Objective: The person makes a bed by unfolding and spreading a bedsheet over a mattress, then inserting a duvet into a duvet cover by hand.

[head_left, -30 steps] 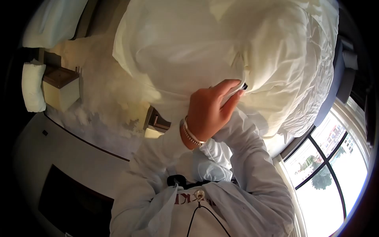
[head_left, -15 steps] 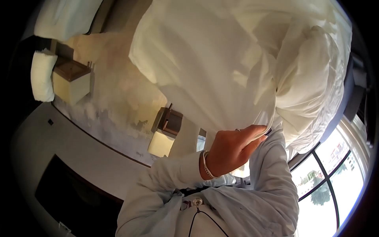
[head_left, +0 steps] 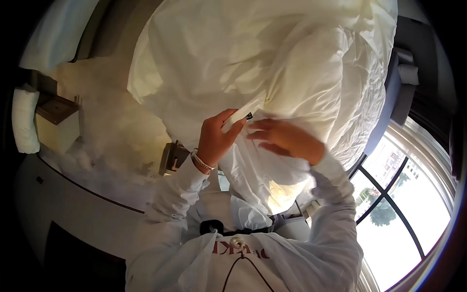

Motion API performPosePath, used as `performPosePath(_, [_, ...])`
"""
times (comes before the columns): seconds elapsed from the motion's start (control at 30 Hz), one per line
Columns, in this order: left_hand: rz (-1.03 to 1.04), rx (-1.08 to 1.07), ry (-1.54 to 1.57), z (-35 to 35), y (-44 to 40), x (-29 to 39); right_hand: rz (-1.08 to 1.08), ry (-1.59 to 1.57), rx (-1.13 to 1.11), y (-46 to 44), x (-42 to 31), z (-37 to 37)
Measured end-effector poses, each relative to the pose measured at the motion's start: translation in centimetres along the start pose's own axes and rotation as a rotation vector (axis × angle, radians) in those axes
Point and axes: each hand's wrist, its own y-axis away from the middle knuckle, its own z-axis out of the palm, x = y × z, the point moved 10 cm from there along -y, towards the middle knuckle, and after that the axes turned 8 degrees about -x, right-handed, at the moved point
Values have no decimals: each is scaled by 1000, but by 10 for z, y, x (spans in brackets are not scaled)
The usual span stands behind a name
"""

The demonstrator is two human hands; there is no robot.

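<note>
A large sheet of white bedding (head_left: 194,58) fills the upper middle of the head view, creased and bulging on its right side. My left hand (head_left: 218,138), with a bracelet at the wrist, is closed on the bedding's edge between thumb and index finger. Right by those fingertips shows a small black tag (head_left: 249,116). My right hand (head_left: 287,140) is just right of it, over the bedding, its fingers apart and blurred, with nothing visible held. White fabric hangs below both hands, in front of my body.
At the left are a white pillow (head_left: 25,119) and a brown-topped cabinet (head_left: 57,110). Another small brown piece of furniture (head_left: 176,158) is partly behind the bedding. A window (head_left: 389,199) and grey-blue seating (head_left: 386,114) are at the right. A dark screen (head_left: 78,258) is at lower left.
My right hand, earlier hidden behind the fabric, has come into view. My left hand has moved up and left with the edge. The fabric now hangs lower between my arms.
</note>
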Motion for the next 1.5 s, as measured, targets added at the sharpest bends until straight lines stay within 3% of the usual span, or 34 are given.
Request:
performPosePath(0.03, [-119, -67, 33, 8, -2, -10, 74, -70, -77, 4, 1, -23])
performPosePath(0.07, [-76, -47, 54, 15, -3, -16, 227, -197, 32, 9, 13, -62])
performPosePath(0.1, [-71, -43, 60, 17, -3, -13, 185, -32, 145, 8, 10, -98])
performPosePath(0.13, [-91, -71, 34, 21, -2, -11, 246, 264, 85, 2, 10, -118])
performPosePath(0.23, [-78, -66, -8, 23, -1, -7, 367, 767, -1, 4, 72, -125])
performPosePath(0.33, [40, -49, -46, 27, 2, 12, 178, 955, -81, -30, 100, -91])
performPosePath(0.37, [38, -40, -53, 26, 1, 11, 167, 954, -75, -37, 111, -91])
performPosePath(0.43, [-35, -79, -176, 28, -2, 2, 286, 784, -341, -38, 153, -68])
performPosePath(0.5, [-34, -64, -147, 26, -4, -3, 180, 700, -205, -28, 153, -73])
performPosePath(0.57, [-42, 39, 14, 12, -3, 2, 300, 480, -161, -18, 160, -77])
performPosePath(0.77, [20, 124, 238, -4, -7, 22, 385, 691, 46, 54, 76, -73])
performPosePath(0.83, [58, 98, 247, -3, -14, 34, 444, 593, 219, 77, 37, -52])
performPosePath(0.9, [305, -31, -18, 10, 5, 93, 440, 483, 260, 80, -8, -34])
performPosePath(0.97, [807, -117, -209, 31, 51, 144, 350, 521, 466, 60, -47, -32])
performPosePath(1.03, [742, -287, 47, 50, 59, 168, 327, 535, 598, 42, -37, -41])
performPosePath(1.1, [469, -318, 101, 58, 74, 140, 384, 548, 682, 25, 10, -53])
performPosePath(1.13, [471, -333, -32, 57, 73, 136, 421, 562, 719, 17, 37, -59])
performPosePath(1.17, [463, -300, -127, 56, 66, 123, 453, 581, 753, 11, 64, -65])
performPosePath(1.23, [184, -295, -132, 44, 24, 95, 506, 613, 820, 4, 108, -78])
performPosePath(1.3, [28, -123, -34, 11, -6, 73, 545, 639, 898, 1, 146, -89])
performPosePath(1.37, [346, 23, -332, -14, -22, 80, 543, 687, 974, -1, 174, -92])
performPosePath(1.43, [245, -23, -397, -25, -33, 78, 542, 698, 1008, 0, 181, -96])
performPosePath(1.5, [227, -23, -585, -34, -41, 80, 621, 591, 879, -3, 190, -100])
